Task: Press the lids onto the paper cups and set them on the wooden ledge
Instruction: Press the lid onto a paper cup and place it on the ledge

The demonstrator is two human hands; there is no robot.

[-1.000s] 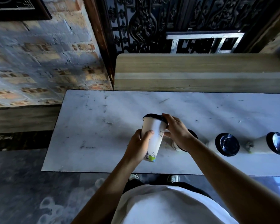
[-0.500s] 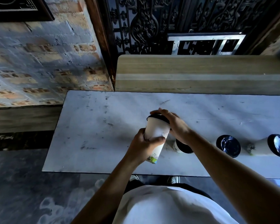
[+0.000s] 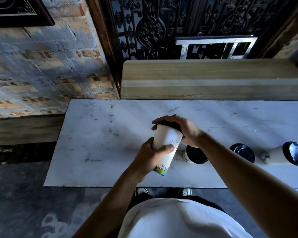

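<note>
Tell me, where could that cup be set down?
The long wooden ledge beyond the white marble table looks bare. The table's left half, beside the brick wall, is free too. Its right front edge is crowded with three lidded paper cups.

Paper cups: 4 — one held (image 3: pixel 167 145), three on white table (image 3: pixel 101 143): (image 3: pixel 187 156), (image 3: pixel 242 152), (image 3: pixel 275 156). Black lids: 4, one per cup. Hands: 2. Table: 1. Wooden ledge (image 3: pixel 205 79): 1.

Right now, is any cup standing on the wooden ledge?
No, the wooden ledge holds no cup; one cup is in hand, three others on the white table.
</note>
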